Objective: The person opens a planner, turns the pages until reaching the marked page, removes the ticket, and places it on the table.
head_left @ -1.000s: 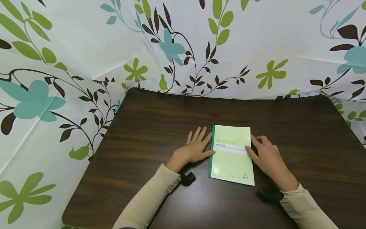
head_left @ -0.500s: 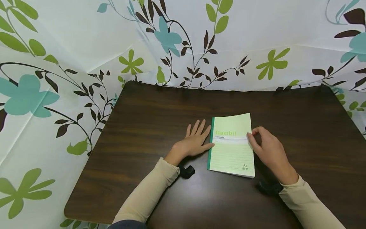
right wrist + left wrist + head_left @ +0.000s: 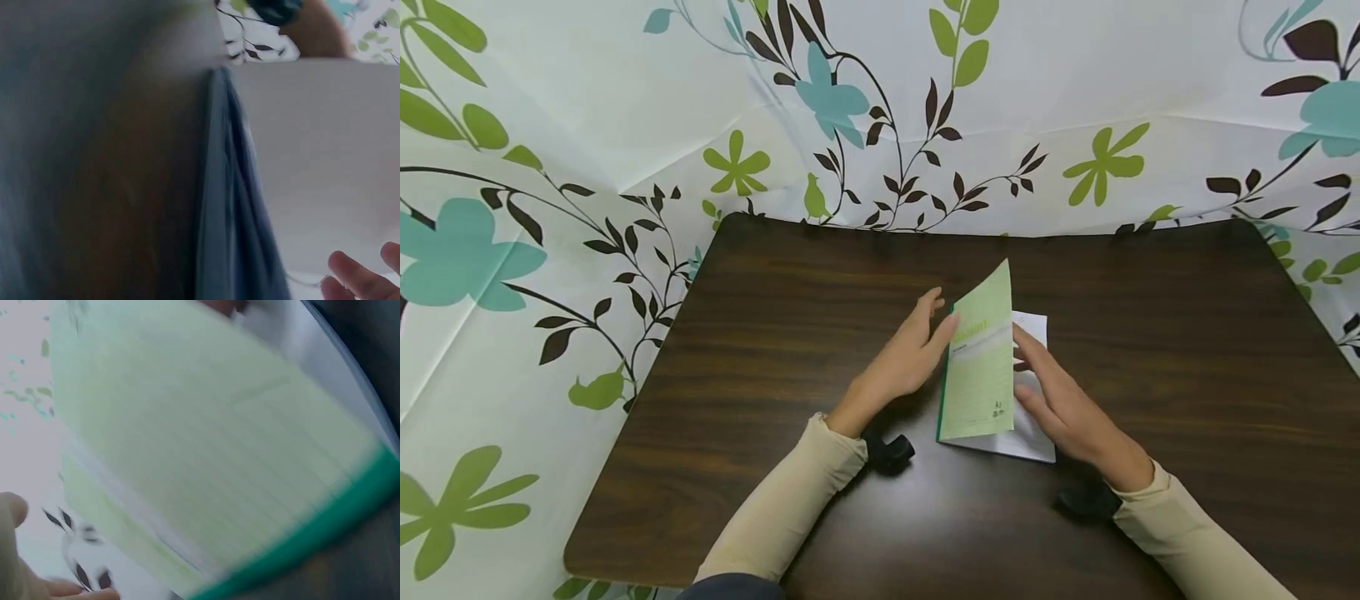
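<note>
A light-green notebook (image 3: 979,375) with a dark-green spine (image 3: 319,528) stands partly open on the table, its front cover raised and leaning left. White pages (image 3: 1033,446) show under it. My right hand (image 3: 1071,421) is at the gap between cover and pages, fingers extended near the inside of the cover (image 3: 325,156); some fingertips are hidden behind the cover. My left hand (image 3: 898,358) is raised at the spine side, with its thumb beside the cover's upper left part. Whether the thumb touches the cover I cannot tell. The left wrist view is blurred.
The dark wood table (image 3: 775,308) has rounded corners and stands against a white curtain (image 3: 1060,67) printed with leaves and flowers. Black wrist devices (image 3: 889,454) hang below both wrists, close to the tabletop.
The notebook's cover has gone from lying flat to standing up, swung leftward. My right hand has moved left from the notebook's right edge. My left hand has lifted off the table beside the spine.
</note>
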{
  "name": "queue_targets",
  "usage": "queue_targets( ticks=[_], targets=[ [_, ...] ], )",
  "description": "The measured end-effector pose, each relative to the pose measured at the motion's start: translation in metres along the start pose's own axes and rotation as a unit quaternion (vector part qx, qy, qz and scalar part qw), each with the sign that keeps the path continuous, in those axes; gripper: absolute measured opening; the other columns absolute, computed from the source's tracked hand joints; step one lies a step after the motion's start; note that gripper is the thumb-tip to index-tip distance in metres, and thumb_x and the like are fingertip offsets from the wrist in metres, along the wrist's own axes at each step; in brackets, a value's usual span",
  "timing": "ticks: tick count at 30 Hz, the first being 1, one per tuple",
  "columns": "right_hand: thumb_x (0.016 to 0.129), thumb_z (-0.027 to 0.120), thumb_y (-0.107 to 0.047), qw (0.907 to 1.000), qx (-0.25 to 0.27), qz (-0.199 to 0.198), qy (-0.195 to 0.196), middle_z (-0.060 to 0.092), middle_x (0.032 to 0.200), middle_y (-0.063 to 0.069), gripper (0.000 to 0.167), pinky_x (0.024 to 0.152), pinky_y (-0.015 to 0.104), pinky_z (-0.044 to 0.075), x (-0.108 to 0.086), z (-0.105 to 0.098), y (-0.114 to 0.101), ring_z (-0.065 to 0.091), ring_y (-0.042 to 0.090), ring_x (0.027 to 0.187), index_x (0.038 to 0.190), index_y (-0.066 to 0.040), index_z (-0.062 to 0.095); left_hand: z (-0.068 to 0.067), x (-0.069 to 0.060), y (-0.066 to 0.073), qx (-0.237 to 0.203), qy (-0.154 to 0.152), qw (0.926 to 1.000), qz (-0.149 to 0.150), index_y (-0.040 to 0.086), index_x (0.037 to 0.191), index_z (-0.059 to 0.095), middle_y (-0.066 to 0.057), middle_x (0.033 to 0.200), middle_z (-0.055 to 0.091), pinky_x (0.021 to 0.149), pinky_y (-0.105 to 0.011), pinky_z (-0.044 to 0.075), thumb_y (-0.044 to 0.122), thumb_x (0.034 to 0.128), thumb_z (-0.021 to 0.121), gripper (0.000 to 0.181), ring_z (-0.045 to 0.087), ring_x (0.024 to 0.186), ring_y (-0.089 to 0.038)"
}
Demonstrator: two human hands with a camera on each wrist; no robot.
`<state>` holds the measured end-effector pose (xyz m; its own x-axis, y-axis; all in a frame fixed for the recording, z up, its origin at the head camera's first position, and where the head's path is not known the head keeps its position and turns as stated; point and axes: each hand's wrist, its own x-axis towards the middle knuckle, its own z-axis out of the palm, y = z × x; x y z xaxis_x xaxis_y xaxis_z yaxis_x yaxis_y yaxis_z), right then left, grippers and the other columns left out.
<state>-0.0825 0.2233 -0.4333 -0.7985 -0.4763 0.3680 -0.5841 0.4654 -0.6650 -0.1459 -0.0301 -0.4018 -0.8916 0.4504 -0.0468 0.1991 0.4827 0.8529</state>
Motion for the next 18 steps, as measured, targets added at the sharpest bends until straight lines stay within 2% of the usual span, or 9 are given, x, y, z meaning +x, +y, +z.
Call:
queue_targets(
  ticks=[2,4,7,10,13,15,18],
  targets=[
    [0.104,0.057,-0.008,0.9993,-0.006,-0.016,-0.034,0.025,0.173,0.009,0.079,0.111,0.027,0.044,0.001,0.005,-0.003,0.046,0.017,0.143,0.169,-0.012,0.013,-0.002,-0.005,0.011,-0.043,0.011,0.9989,0.018,0.016,0.168,0.006,-0.012,0.172,0.027,0.127,-0.052,0.03,0.051,0.1114,0.036,0.073,0.029,0.159,-0.03],
    [0.102,0.06,-0.01,0.9972,-0.038,-0.02,-0.061,0.021,0.175,0.008,0.085,0.117,0.025,0.041,0.0,0.011,-0.005,0.044,0.019,0.149,0.169,-0.011,0.008,-0.005,-0.01,0.021,-0.066,0.006,0.9974,0.028,0.021,0.168,0.001,-0.008,0.173,0.022,0.127,-0.052,0.031,0.051,0.1105,0.039,0.075,0.027,0.16,-0.029],
    [0.101,0.064,-0.012,0.9914,-0.082,-0.038,-0.095,0.016,0.176,0.01,0.089,0.127,0.02,0.026,0.0,0.016,-0.008,0.033,0.021,0.158,0.169,-0.009,0.007,-0.01,-0.018,0.032,-0.082,-0.006,0.9962,0.028,0.027,0.168,-0.005,-0.004,0.175,0.016,0.127,-0.052,0.031,0.053,0.1086,0.043,0.081,0.023,0.161,-0.027],
    [0.102,0.065,-0.016,0.9859,-0.106,-0.059,-0.115,0.022,0.174,0.012,0.086,0.126,0.011,0.01,-0.002,0.02,-0.008,0.031,0.022,0.159,0.169,-0.009,0.011,-0.013,-0.023,0.037,-0.066,-0.006,0.9974,0.029,0.029,0.167,-0.012,-0.003,0.176,0.011,0.128,-0.05,0.029,0.052,0.1071,0.048,0.088,0.02,0.162,-0.025],
    [0.102,0.067,-0.019,0.9835,-0.124,-0.064,-0.115,0.038,0.169,0.009,0.083,0.125,0.016,0.025,-0.004,0.02,-0.007,0.048,0.027,0.149,0.168,-0.01,0.017,-0.017,-0.028,0.04,-0.031,0.001,0.9989,0.035,0.028,0.167,-0.015,-0.004,0.176,0.011,0.128,-0.05,0.029,0.046,0.1079,0.05,0.089,0.022,0.162,-0.025],
    [0.098,0.071,-0.016,0.9847,-0.138,-0.06,-0.087,0.05,0.161,0.007,0.081,0.119,0.026,0.038,-0.004,0.018,-0.003,0.056,0.027,0.141,0.166,-0.007,0.027,-0.022,-0.032,0.04,-0.001,0.006,0.9991,0.041,0.025,0.168,-0.012,-0.005,0.175,0.013,0.129,-0.049,0.028,0.042,0.1093,0.048,0.086,0.023,0.161,-0.026],
    [0.095,0.075,-0.012,0.9868,-0.158,-0.029,-0.024,0.063,0.144,0.007,0.068,0.106,0.038,0.047,-0.001,0.013,0.007,0.061,0.025,0.129,0.156,-0.004,0.045,-0.034,-0.038,0.036,0.025,0.01,0.9988,0.04,0.019,0.169,-0.003,-0.006,0.176,0.014,0.13,-0.046,0.025,0.033,0.1113,0.042,0.074,0.021,0.162,-0.023]
  ],
)
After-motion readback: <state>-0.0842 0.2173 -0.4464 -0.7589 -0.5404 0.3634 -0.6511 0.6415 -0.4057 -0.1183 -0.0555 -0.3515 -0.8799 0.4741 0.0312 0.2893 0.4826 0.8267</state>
